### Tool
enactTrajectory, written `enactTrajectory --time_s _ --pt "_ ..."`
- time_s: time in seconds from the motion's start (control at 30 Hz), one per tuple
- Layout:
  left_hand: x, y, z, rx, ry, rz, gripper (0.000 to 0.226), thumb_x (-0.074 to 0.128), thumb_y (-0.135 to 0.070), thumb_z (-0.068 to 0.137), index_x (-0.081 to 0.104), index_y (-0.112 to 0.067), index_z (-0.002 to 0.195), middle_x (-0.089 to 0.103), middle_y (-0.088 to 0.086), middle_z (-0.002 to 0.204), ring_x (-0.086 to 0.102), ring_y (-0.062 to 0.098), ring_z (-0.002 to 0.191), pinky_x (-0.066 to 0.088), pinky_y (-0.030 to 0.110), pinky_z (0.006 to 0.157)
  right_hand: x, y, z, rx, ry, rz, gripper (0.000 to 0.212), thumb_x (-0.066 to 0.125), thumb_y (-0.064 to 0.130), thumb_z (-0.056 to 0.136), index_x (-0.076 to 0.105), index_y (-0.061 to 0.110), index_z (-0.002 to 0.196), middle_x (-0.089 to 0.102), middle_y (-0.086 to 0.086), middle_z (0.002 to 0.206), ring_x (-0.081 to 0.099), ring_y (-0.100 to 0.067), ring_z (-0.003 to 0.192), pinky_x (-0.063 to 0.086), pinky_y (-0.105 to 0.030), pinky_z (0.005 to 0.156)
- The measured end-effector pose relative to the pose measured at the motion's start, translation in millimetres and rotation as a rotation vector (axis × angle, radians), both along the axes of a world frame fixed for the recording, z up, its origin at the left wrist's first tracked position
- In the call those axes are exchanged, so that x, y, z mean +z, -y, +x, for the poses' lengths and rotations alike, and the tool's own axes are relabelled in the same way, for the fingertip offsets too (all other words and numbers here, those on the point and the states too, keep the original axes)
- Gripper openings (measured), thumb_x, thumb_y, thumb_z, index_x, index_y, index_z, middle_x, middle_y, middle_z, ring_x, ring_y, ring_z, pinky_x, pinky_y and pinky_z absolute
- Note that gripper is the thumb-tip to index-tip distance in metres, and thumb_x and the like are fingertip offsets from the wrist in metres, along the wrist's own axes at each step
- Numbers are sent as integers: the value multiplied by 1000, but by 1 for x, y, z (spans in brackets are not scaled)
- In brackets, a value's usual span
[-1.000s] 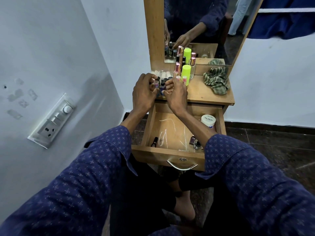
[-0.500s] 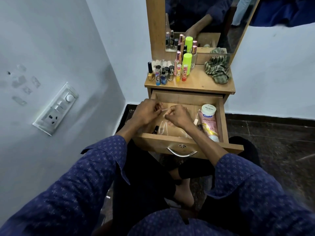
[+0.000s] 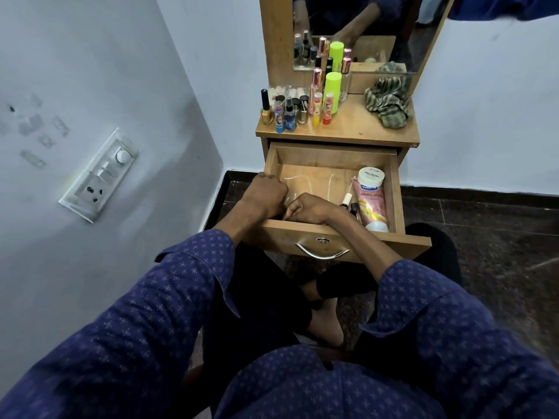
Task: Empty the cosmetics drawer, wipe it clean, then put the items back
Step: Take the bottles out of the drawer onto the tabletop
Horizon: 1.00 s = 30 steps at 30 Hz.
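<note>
Wooden and light brown, the small dressing table stands against the pale wall with a tall framed mirror rising from its back edge. Its single wooden cosmetics drawer is pulled fully out toward the seated person, the curved metal handle facing them. On the tabletop, at the right, a crumpled green striped cloth lies beside the mirror frame. At the left stands a tight cluster of small bottles and tubes, with a tall neon-green capped bottle behind them and a slim pink-capped spray bottle just beside it.

Inside the drawer, along the right wall, a pink squeeze tube lies lengthwise with a round white-lidded jar at its far end. Just left of the tube sit a couple of small dark bottles, partly hidden by the wrist. Pale streaks mark the bare drawer floor.

Both hands are down in the front left part of the drawer, close together. The left hand is balled into a fist; whether anything sits inside it I cannot tell. The right hand has its fingers curled down to the drawer floor near the front wall, and what they pinch, if anything, is hidden. Dark blue patterned sleeves cover both forearms.
</note>
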State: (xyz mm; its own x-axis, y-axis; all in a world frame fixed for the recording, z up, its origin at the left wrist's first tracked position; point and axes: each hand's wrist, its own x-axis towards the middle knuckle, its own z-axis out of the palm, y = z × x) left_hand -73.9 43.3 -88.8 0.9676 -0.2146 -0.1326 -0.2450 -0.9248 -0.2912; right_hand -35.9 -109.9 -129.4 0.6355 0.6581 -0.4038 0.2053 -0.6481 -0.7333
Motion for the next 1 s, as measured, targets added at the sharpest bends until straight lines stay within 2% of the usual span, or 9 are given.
enactTrajectory --time_s 0.1,0.27,0.43,0.5,0.57,0.67,0.73,0.87,1.0 --pt "0 1 0 14 6 -24 26 59 -35 99 73 -14 109 74 12 109 69 29 102 47 40 98 2 1 -1 49 -3 0 20 65 4 97 79 3 111 73 -1 99 60 -6 84 47 -17 75" --pt "-2 -1 0 52 4 -120 22 63 -36 96 73 -19 105 75 10 105 70 29 101 45 41 101 6 1 -2 119 -9 -29 25 59 6 102 79 5 117 74 3 105 61 -6 91 50 -25 91" --pt "-6 -4 3 41 2 -218 19 70 -38 89 72 -23 100 75 6 99 69 28 98 44 39 98 20 18 -7 34 69 -28 22 62 5 97 82 13 100 74 13 84 62 8 67 49 -12 69" --pt "-5 -5 3 26 12 -276 18 72 -35 87 71 -23 100 75 5 99 69 29 97 45 39 95 22 34 -6 -99 121 -19 19 63 3 94 81 11 93 77 5 79 67 0 66 61 -28 72" --pt "-5 -5 3 13 21 -351 14 73 -32 89 71 -24 101 76 3 100 69 28 96 48 39 93 27 52 -6 -254 181 1 15 66 3 94 79 10 92 76 3 76 70 -8 66 63 -36 71" --pt "-3 3 4 18 -21 -506 10 72 -28 92 72 -24 101 76 0 102 70 23 96 54 38 87 30 80 -2 -461 442 -43 13 69 11 90 76 20 85 75 5 80 71 -13 77 61 -36 75" --pt "-3 15 8 16 -29 -578 9 71 -26 94 73 -24 103 76 0 106 69 22 98 56 38 86 26 93 3 -554 508 -74 8 70 17 89 73 22 82 74 4 80 71 -17 80 59 -37 75" --pt "-7 44 15 2 15 -659 12 71 -22 96 72 -22 107 73 1 112 67 22 102 57 43 89 19 104 5 -609 544 -58 14 74 28 88 70 19 78 72 2 73 69 -18 76 59 -40 74" --pt "-14 59 17 -3 74 -740 8 67 -18 98 73 -18 104 69 1 110 64 21 100 52 38 85 28 116 -3 -511 448 -48 33 78 50 86 72 18 83 72 5 73 68 -10 70 53 -31 66"
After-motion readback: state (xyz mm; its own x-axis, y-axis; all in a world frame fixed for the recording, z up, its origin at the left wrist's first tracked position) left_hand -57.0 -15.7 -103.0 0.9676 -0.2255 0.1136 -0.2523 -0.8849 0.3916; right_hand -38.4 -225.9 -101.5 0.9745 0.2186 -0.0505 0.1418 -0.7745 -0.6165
